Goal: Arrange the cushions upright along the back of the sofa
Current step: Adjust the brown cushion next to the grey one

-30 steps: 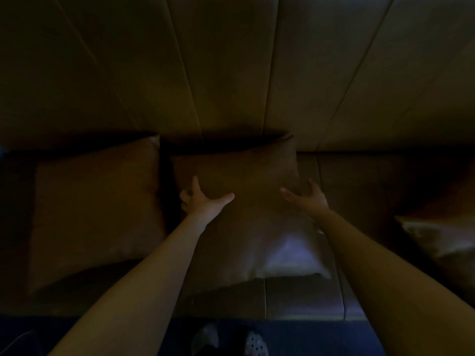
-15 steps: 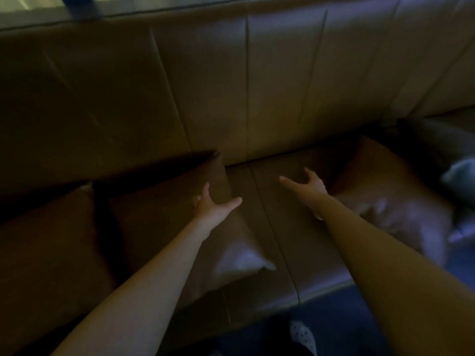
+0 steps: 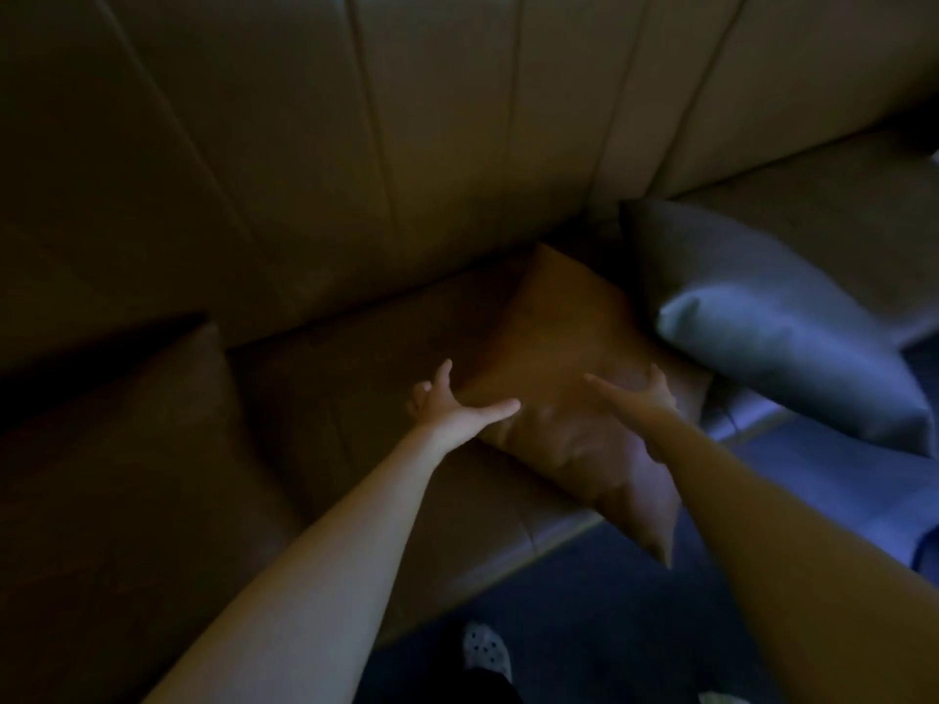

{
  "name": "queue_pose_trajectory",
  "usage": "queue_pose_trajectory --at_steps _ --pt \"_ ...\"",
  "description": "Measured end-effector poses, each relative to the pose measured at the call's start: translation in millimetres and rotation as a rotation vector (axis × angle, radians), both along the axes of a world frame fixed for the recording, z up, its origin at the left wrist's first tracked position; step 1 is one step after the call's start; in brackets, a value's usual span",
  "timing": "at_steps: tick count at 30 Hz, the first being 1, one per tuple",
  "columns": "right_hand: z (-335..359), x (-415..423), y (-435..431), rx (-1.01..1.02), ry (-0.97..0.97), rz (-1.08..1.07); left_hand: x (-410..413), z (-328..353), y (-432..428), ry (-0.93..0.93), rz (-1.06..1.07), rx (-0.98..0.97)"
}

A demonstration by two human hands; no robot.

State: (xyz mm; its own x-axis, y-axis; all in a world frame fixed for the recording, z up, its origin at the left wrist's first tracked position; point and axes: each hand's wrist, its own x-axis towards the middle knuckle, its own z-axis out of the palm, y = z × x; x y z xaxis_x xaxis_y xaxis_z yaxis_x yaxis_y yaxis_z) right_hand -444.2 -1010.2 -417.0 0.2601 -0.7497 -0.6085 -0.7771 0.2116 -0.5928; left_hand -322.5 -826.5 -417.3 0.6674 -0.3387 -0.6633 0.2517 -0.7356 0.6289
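Observation:
A brown cushion (image 3: pixel 564 358) lies flat on the sofa seat (image 3: pixel 355 378), one corner hanging over the front edge. My left hand (image 3: pixel 452 406) is at its left edge, fingers spread, thumb across the top. At its right side my right hand (image 3: pixel 637 398) rests with fingers spread over the far edge. Neither hand has closed on it. A grey cushion (image 3: pixel 762 317) lies tilted just to the right. Another brown cushion (image 3: pixel 127 449) leans at the far left. The sofa back (image 3: pixel 406 144) rises behind in vertical panels.
The scene is very dark. A dark blue floor (image 3: pixel 584 617) runs below the seat's front edge, with my foot in a spotted white slipper (image 3: pixel 485 650) on it. The sofa turns a corner at the upper right (image 3: pixel 813 205).
My view has swung right along the sofa. Both hands left the earlier cushion, crossed the bare seat and now lie on the brown cushion beside the grey one.

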Motion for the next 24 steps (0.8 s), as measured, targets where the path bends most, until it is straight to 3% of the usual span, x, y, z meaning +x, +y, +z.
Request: queue_pose_trajectory --at_steps 6,15,24 --pt "-33.5 -46.8 -50.5 0.091 -0.014 -0.253 7.3 -24.0 -68.8 -0.071 -0.071 0.087" --pt "-82.3 -65.2 -62.0 0.314 -0.137 -0.326 30.7 -57.2 -93.9 -0.024 -0.119 0.282" --pt "-61.7 -53.8 -54.0 0.326 -0.227 -0.502 33.6 -35.5 -87.4 -0.146 -0.15 0.23"
